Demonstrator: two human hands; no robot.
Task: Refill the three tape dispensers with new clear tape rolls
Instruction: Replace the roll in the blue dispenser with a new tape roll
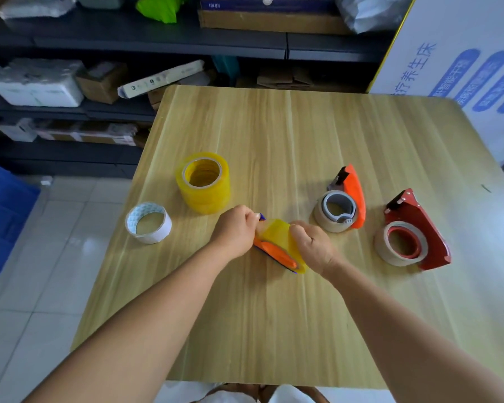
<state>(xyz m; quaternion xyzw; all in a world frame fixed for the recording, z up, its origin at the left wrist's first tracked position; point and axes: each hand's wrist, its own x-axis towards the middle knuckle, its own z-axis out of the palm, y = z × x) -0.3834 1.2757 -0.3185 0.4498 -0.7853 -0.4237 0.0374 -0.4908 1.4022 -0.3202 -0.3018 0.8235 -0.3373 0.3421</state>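
Tape dispenser [275,253] (no legible label) between left hand [236,229] and right hand [313,245]

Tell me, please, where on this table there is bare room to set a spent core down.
Free: the wooden table's near half and the far strip. Crowded: the middle row, from white core and yellow tape stack to red dispenser.

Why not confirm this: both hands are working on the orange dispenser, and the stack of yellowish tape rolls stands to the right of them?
Not quite. The head view shows the stack of yellowish tape rolls standing left of the hands, beyond the left hand. Both hands, the right hand included, do hold the orange dispenser.
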